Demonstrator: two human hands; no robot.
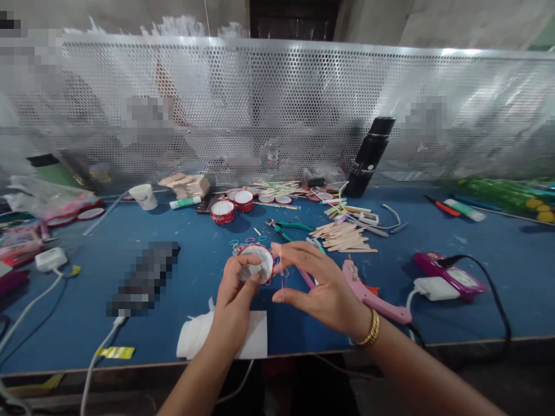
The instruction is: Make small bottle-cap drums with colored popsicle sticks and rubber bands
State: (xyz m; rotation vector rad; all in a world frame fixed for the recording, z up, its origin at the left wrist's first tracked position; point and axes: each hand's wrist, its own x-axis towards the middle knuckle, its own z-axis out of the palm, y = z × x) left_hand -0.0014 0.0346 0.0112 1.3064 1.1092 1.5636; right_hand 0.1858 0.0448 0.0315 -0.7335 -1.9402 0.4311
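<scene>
My left hand grips a round white disc with a red rim, fingers curled over its face. A thin pink rubber band is stretched between the thumb and fingers of my right hand, just right of the disc. Loose small rubber bands in several colours lie on the table behind the disc, partly hidden by it. Beyond my right hand lie teal-handled pliers. A pink glue gun rests beside my right wrist, partly covered.
White tissue lies under my left forearm. A phone with a cable is to the left. Wooden sticks, red-rimmed discs, a paper cup and a black bottle stand or lie before a perforated metal screen.
</scene>
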